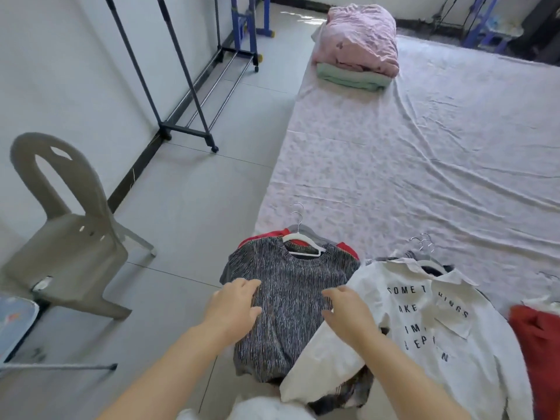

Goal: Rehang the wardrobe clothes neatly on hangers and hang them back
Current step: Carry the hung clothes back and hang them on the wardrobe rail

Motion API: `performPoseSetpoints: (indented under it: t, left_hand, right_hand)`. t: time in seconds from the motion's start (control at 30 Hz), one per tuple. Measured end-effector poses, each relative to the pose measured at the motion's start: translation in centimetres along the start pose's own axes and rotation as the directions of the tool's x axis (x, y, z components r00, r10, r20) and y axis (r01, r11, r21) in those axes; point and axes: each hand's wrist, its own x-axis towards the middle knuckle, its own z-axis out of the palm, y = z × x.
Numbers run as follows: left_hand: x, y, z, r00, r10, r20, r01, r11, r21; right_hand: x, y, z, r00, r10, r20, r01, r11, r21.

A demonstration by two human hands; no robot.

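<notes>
Fingers (248, 284) of the left hand (233, 304) are straight and loosely spread, lying flat on the left chest of the grey striped sweater (291, 322). They pinch nothing. Those of the right hand (351, 313) are spread too and slightly bent, over the sweater's right edge; whether they touch the cloth or hover just above it cannot be told. Both forearms reach in from the bottom of the view, and the sweater's body lies between the two hands.

The sweater lies face up at the near left corner of the bed (424, 162), with a white hanger (303, 245) already through its neck and the hook pointing away from the person. Under it a red garment (269, 236) shows at both shoulders. Just beside it on the right lies a white shirt (430, 325) printed with black letters. One sleeve of the shirt crosses the sweater's lower right side beneath the right wrist. More metal hooks (424, 242) stick out above the shirt's collar. A red cloth (539, 341) lies at the right edge of the view.

Well apart, at the far end of the bed, a pink quilt (360, 37) sits on a folded green blanket (351, 78). A dark clothes rack (181, 86) stands against the left wall, and a grey plastic chair (69, 234) stands on the tiled floor (197, 207) nearer the person.
</notes>
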Motion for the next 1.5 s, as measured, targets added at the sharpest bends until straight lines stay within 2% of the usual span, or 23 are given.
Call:
performPoseSetpoints:
  t: [0.23, 0.37, 0.57, 0.8, 0.87, 0.97, 1.13, 1.27, 1.4, 1.5]
  left_hand:
    - [10.4, 0.4, -0.3, 0.992, -0.124, 0.037, 0.125, 0.991, -0.047]
    - [14.0, 0.0, 1.0, 0.981, -0.184, 0.062, 0.188, 0.979, -0.083]
    - [16.2, -1.6, 3.2, 0.961, -0.250, 0.115, 0.261, 0.961, -0.092]
    - [16.4, -2.5, 4.0, 0.947, -0.291, 0.134, 0.305, 0.948, -0.094]
    - [16.3, -2.3, 3.9, 0.950, -0.287, 0.120, 0.299, 0.950, -0.094]
    - [15.5, -1.7, 3.3, 0.959, -0.270, 0.087, 0.278, 0.955, -0.103]
    - [12.5, -0.4, 1.8, 0.967, -0.254, -0.005, 0.250, 0.956, -0.157]
    - [7.9, -0.3, 0.8, 0.963, -0.241, -0.118, 0.216, 0.956, -0.198]
    - [1.4, -0.9, 0.3, 0.915, -0.242, -0.323, 0.156, 0.951, -0.268]
    - [-5.0, -1.3, -0.6, 0.826, -0.225, -0.516, 0.107, 0.963, -0.248]
  right_hand:
    - [15.2, 1.3, -1.1, 0.987, 0.013, 0.163, -0.017, 1.000, 0.019]
    - [22.0, 1.5, -0.1, 0.979, 0.016, 0.201, -0.023, 0.999, 0.037]
    - [27.6, 1.6, 2.7, 0.980, 0.025, 0.198, -0.040, 0.996, 0.073]
    - [29.4, 1.8, 4.9, 0.994, 0.041, 0.105, -0.053, 0.992, 0.112]
    - [29.4, 1.7, 4.6, 0.996, 0.061, 0.067, -0.071, 0.987, 0.145]
    - [28.4, 1.3, 3.4, 0.994, 0.047, 0.101, -0.065, 0.982, 0.178]
    - [22.6, -0.4, 1.3, 0.991, -0.130, 0.045, 0.118, 0.970, 0.214]
    - [16.1, -3.3, -0.4, 0.965, -0.250, -0.076, 0.261, 0.931, 0.256]
    - [8.8, -7.7, -2.5, 0.903, -0.410, -0.126, 0.429, 0.866, 0.257]
    - [2.5, -11.6, -3.5, 0.843, -0.528, -0.102, 0.537, 0.818, 0.207]
